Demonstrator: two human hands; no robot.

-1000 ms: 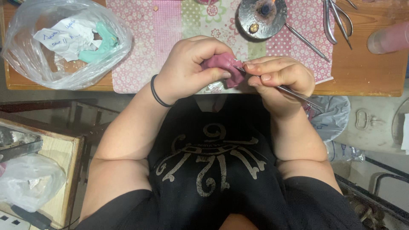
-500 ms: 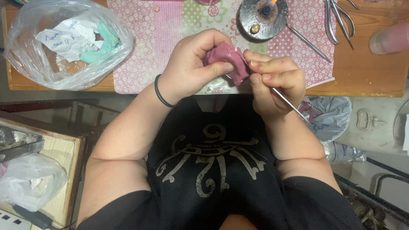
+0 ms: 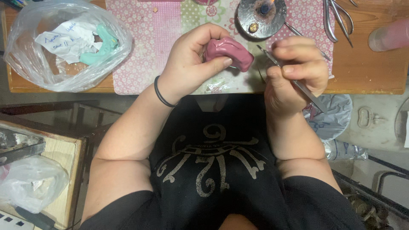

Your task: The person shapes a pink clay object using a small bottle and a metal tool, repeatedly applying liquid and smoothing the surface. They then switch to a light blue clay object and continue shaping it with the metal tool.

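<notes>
Since half a second ago, my right hand has drawn away to the right of the pink wax block, so the slim metal instrument no longer meets it; a gap now shows between its tip and the block.

Wooden table: runs across the far part of the view. Patterned pink mat: covers its middle. Clear plastic bag: far left on the table, holding a folded paper and a teal piece.

My left hand, a black band round its wrist: curled about the wax block, thumb pressed to its near side and fingers behind it, lifting it just above the mat.

My right hand: fingers pressed together, pinching the instrument near its tip, the shaft slanting down and right past my palm.

Round metal dish: far side, just beyond the block and my right hand. Metal pliers: far right of the dish. Pink bottle: lies at the table's right edge.
</notes>
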